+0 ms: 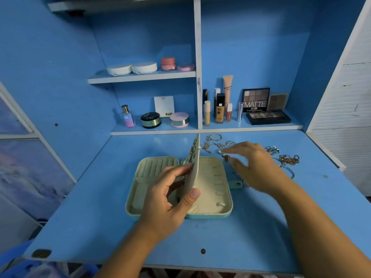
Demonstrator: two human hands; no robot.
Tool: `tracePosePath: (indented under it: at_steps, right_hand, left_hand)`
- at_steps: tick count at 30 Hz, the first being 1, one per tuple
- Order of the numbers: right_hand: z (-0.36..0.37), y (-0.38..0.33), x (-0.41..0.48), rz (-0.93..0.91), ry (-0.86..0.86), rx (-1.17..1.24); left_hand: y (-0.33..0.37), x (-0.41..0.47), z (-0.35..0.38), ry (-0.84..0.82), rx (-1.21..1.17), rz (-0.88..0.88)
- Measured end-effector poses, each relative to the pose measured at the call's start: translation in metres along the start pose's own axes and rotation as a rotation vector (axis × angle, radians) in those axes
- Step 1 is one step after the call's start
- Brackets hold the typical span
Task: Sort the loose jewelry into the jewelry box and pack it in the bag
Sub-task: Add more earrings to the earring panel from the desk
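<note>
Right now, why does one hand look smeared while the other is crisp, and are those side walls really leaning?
Head view: the right hand is smeared by motion blur above the loose tangle of gold and silver jewelry; the left hand, gripping the cream padded flap of the open mint-green jewelry box, is sharp. Same view: the wide-angle lens splays the blue cabinet walls outward.

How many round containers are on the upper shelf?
4: a white compact at the left, a second white compact beside it, a pink jar, then a flat pink compact at the right end. None looks hidden.
</note>
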State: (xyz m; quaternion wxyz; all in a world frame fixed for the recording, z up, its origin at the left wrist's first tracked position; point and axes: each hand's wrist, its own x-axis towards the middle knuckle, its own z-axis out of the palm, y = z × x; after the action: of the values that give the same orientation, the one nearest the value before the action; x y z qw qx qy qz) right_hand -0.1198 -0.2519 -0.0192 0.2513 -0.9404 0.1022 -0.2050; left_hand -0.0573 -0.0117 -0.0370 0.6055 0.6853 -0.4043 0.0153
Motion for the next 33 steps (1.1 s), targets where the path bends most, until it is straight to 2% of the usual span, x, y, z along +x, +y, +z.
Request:
tracePosePath:
  at_steps: [3,4,9,16,23,33]
  right_hand:
    - [-0.022,0.025,0.014,0.304,-0.084,-0.290]
    - [-0.026,0.029,0.017,0.350,-0.130,-0.337]
    - [-0.020,0.027,0.029,0.321,-0.228,-0.459]
    - [-0.008,0.021,0.037,0.350,-0.222,-0.560]
    - [-0.009,0.025,0.042,0.415,-0.234,-0.514]
    - [-0.019,0.021,0.045,0.295,-0.285,-0.496]
  left_hand:
    - [-0.001,-0.001,-0.001,-0.001,-0.013,-0.003]
    - [-0.002,-0.002,-0.001,0.007,-0.019,0.000]
    - [-0.003,-0.005,0.000,0.046,-0.081,-0.012]
    - [-0.002,-0.008,0.000,0.066,-0.114,-0.012]
    - [0.003,-0.008,0.000,0.078,-0.118,0.009]
    - [0.004,-0.008,0.000,0.079,-0.060,0.031]
